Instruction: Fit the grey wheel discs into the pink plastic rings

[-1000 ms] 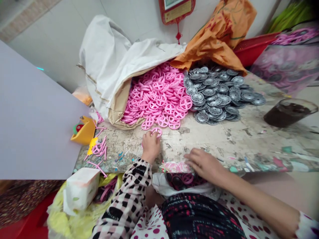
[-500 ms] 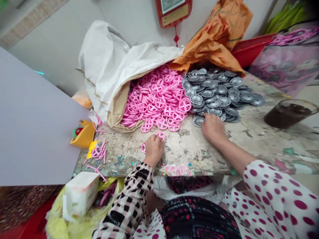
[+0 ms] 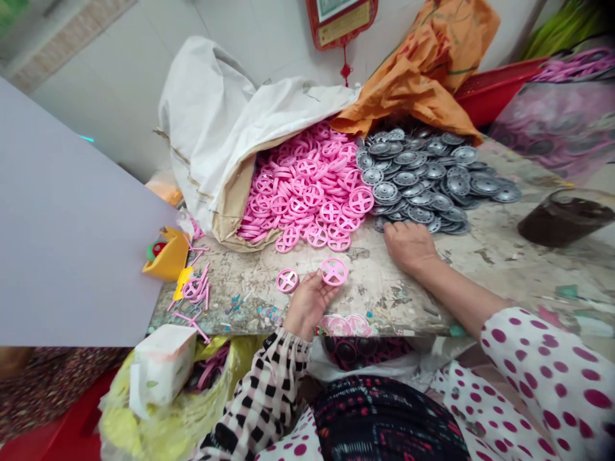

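Observation:
A pink wheel-shaped ring with a cross of spokes (image 3: 334, 272) is pinched at its left edge by my left hand (image 3: 308, 301), raised a little above the table. Left of that hand, a second pink wheel (image 3: 287, 280) lies flat on the worn tabletop. My right hand (image 3: 410, 244) is at the front edge of a heap of grey slotted discs (image 3: 418, 182), its fingers curled down over one grey disc (image 3: 379, 223). Most of that disc is hidden by the fingers. Pink wheels in a large heap (image 3: 307, 192) spill from a white sack (image 3: 206, 128).
An orange sack (image 3: 423, 70) lies behind the grey discs. At right stands a glass mug of dark liquid (image 3: 562, 221). Pink sticks (image 3: 192, 323) and a yellow holder (image 3: 168, 253) sit at left. A yellow bag (image 3: 158, 429) with a white box (image 3: 166, 362) is below the table edge.
My left hand has turned and lifted one pink wheel rightward, leaving the other on the table. My right hand's fingers now cover more of the front grey disc. The view has shifted slightly.

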Demonstrator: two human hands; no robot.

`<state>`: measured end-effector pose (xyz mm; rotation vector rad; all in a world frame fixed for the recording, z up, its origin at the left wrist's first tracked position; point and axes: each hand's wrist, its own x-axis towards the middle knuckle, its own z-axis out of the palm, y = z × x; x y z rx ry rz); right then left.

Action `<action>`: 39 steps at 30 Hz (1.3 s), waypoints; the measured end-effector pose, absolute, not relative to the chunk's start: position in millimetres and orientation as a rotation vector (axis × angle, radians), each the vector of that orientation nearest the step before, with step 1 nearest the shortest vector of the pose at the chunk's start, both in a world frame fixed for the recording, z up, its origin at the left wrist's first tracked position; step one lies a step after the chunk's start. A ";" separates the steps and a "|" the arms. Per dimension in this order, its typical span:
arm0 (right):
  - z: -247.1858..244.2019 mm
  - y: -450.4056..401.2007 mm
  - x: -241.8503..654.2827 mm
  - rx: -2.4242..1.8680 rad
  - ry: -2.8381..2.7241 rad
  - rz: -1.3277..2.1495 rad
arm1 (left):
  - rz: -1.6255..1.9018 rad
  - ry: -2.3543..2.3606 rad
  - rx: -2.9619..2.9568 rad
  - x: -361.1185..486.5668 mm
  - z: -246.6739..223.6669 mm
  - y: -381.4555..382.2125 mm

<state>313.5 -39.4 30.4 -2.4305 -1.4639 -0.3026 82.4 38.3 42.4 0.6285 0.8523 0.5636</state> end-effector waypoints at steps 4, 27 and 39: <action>38.1 -51.8 280.9 -2.033 -1.180 -0.006 | 0.514 0.846 0.524 85.0 43.3 31.2; 55.0 -96.1 202.6 -1.450 -0.824 0.768 | 0.577 0.770 0.907 87.0 68.2 -15.1; 24.4 -121.7 201.1 -1.713 -1.502 0.930 | 0.612 1.013 1.556 36.0 32.9 35.8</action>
